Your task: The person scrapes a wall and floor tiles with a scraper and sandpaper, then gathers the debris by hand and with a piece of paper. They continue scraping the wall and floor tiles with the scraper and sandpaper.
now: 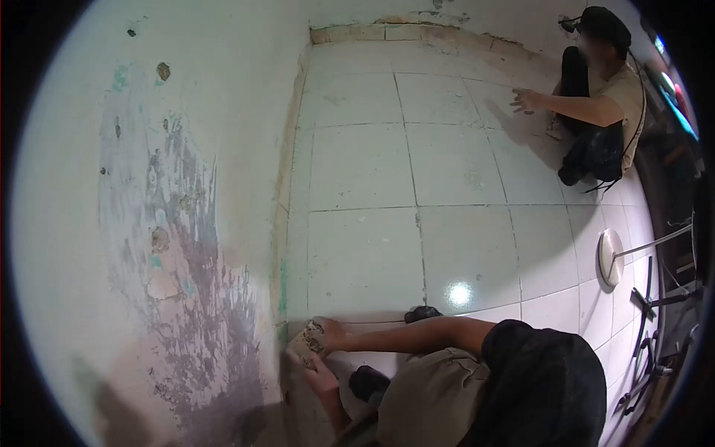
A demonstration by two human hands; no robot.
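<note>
At the foot of the wall, both my hands are on a beige block-like piece (303, 344) with a rough, dark-mottled face. It looks like a chunk of skirting tile with old mortar on it, but its exact kind is not plain. My right hand (334, 335) grips its right side, the arm reaching in from the right. Below, my left hand (320, 376) holds its lower end, with thumb and fingers closed on it. The piece is at the wall's bottom edge; whether it touches the wall cannot be made out.
The wall (246, 134) at left has scraped grey patches and chipped holes. White floor tiles (357, 164) stretch to a skirting strip (350, 33). Another person (596, 104) crouches at upper right, one hand stretched out. A round-based stand (611, 257) and black metal legs (648, 305) stand at right.
</note>
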